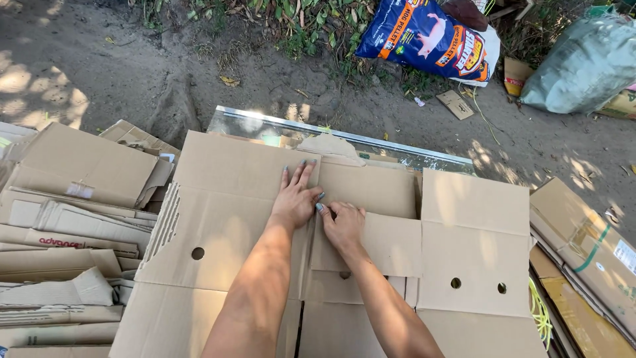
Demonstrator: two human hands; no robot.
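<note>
Looking down from your head camera, you see your two bare arms reaching forward over a large flattened cardboard box (pixel 232 219) lying flat in front of you, its long axis running left to right. Your left hand (pixel 296 197) lies palm down on the left panel, fingers straight, slightly spread and pointing away from you. Your right hand (pixel 341 224) is beside it, nearly touching, fingers curled and pressing a smaller cardboard piece (pixel 381 232) that overlaps the box. More flattened cardboard is stacked at your left (pixel 66 212) and right (pixel 583 258). A blue feed sack (pixel 424 36) lies on the dirt beyond.
</note>
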